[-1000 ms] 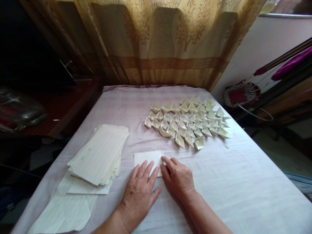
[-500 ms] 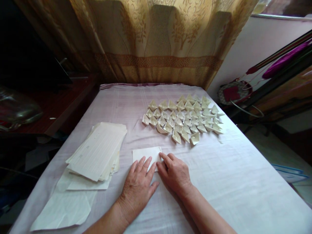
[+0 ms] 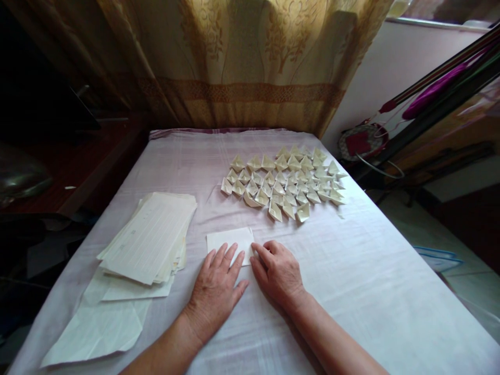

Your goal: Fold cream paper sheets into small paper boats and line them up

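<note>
A small folded sheet of white paper [image 3: 230, 238] lies on the cloth in front of me. My left hand [image 3: 219, 278] rests palm down with its fingers spread, their tips on the near part of the sheet. By the sheet's right edge is my right hand [image 3: 279, 271]. Its index fingertip and thumb tip are at that edge with a gap between them, and the other fingers are curled. The near part of the sheet is hidden under my left fingers. Beyond my hands stand several folded paper boats [image 3: 279, 190] in close rows.
To the left lies a stack of lined paper sheets [image 3: 152, 237], with a loose, creased sheet [image 3: 97, 328] under its near side. A pale checked cloth [image 3: 183, 161] covers the table. A gold curtain [image 3: 242, 57] hangs behind, and a dark red cabinet [image 3: 105, 156] stands left.
The whole view has shifted slightly, so everything sits a little further left and higher. My left hand remains on the sheet; my right fingertips stay by its right edge.
</note>
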The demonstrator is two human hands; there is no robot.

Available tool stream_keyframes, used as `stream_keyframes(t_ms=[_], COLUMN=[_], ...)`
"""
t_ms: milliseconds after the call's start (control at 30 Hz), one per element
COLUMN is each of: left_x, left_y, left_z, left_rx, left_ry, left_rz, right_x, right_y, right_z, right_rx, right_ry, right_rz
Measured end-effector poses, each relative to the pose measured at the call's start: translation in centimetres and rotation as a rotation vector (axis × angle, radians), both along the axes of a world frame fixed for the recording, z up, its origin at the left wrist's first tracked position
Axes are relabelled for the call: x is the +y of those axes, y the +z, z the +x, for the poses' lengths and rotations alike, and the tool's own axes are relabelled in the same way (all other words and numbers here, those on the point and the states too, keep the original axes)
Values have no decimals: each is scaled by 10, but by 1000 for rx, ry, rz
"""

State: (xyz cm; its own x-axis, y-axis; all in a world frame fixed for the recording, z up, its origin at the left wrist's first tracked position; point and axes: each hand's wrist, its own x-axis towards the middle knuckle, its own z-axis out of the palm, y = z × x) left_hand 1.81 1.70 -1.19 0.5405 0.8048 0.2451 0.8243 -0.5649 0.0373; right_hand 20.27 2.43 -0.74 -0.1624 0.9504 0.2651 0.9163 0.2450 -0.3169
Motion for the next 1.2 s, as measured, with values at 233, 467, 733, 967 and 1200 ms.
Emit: stream_keyframes(t_ms=[233, 467, 733, 967, 1200], left_x=[1, 3, 2, 1, -9], left_y=[3, 5, -1, -1, -1], left_z=[-5, -10, -25, -50, -79], left_rx=[-3, 7, 61, 87, 96], left_ry=[-45, -90, -126, -144, -90], left_rz=[-25, -91, -136, -126, 38], right_x=[-2, -1, 0, 0, -1], right_y=[-3, -3, -6, -6, -7], right_z=[4, 3, 5, 4, 3], right_rx=[-34, -45, -7, -40, -32], right_ry=[15, 11, 4, -8, -11], right_rz=[2, -6, 12, 24, 45])
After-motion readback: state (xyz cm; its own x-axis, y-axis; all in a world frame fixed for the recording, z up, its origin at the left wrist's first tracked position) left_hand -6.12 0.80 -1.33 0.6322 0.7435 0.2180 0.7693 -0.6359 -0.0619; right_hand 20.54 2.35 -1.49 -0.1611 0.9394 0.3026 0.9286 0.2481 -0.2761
